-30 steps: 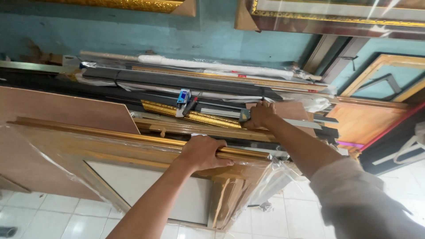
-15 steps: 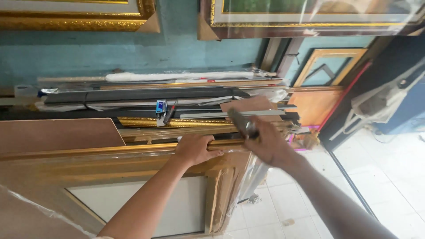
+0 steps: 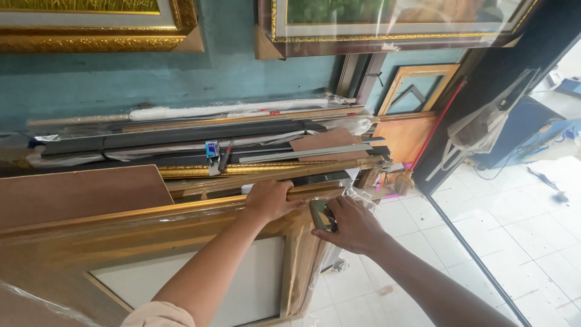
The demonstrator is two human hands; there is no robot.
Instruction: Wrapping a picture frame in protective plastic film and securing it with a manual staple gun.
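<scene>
Against the teal wall, a stack of frames and mouldings is being worked at its right-hand end.

Far left: a brown backing board (image 3: 78, 194) is leaned in front of the stack. Just below it, a large gold-wood picture frame (image 3: 121, 233) in clear plastic wrap is stood on edge, its pale inner panel visible lower down.

Centre: the frame's top rail is clamped by the left hand (image 3: 270, 198), fingers curled over the rail and closed on it, so the frame is held steady. Behind the hand, long dark and gold moulding strips (image 3: 181, 136) are laid flat, with a small blue tool (image 3: 211, 149) on them.

Right of centre: a small dark flat object (image 3: 321, 215) is pinched by the right hand (image 3: 351, 225) at the frame's upper right corner, fingers closed on it. What the object is cannot be told. It is held against or just beside the corner; actual contact cannot be confirmed.

Far right: an orange board (image 3: 407, 136) and an empty gold frame (image 3: 417, 88) are leaned on the wall; white floor tiles (image 3: 508, 242) are seen beyond.

Step judged: the corner is being addressed while the frame is braced. Next move is judged to need the left-hand grip kept firm and the small object lined up squarely with the corner, loose plastic wrap kept clear.
</scene>
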